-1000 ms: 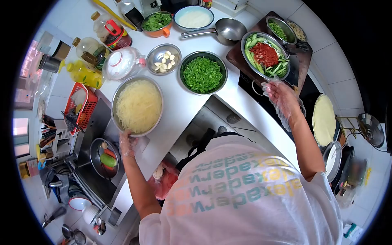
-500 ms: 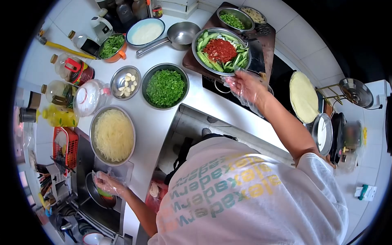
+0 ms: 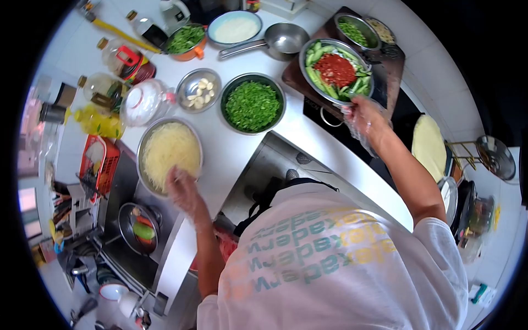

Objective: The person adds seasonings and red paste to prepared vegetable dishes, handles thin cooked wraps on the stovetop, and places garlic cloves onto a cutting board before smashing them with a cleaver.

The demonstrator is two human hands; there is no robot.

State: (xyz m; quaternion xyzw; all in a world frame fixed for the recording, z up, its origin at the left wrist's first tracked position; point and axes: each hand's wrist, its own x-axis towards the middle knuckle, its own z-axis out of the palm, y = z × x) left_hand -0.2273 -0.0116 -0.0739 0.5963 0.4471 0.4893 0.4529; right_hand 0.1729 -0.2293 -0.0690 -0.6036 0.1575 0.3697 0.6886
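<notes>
My right hand point(image 3: 367, 118), in a clear plastic glove, grips the near rim of a metal bowl point(image 3: 361, 98) at the edge of the dark board. Green cucumber strips point(image 3: 317, 50) ring a heap of red chopped chili point(image 3: 334, 70) in that bowl. My left hand point(image 3: 186, 192), also gloved, is over the near right edge of a metal bowl point(image 3: 141, 175) of pale shreds point(image 3: 171, 148). Its fingers are blurred by motion, and I cannot see whether they hold anything. Beside these stand a bowl of chopped greens point(image 3: 252, 106) and a bowl of peeled garlic cloves point(image 3: 201, 94).
A saucepan point(image 3: 287, 40), a blue-rimmed dish point(image 3: 235, 26) and an orange pot of leaves point(image 3: 187, 41) stand farther back. Bottles and a plastic jar point(image 3: 146, 102) line the left. In the sink point(image 3: 170, 220) sits a pan point(image 3: 127, 234) with vegetables. A round pale sheet point(image 3: 428, 147) lies right.
My left hand has moved from above the sink pan up to the bowl of pale shreds. My right hand stays on the cucumber bowl's rim. The whole view has shifted.
</notes>
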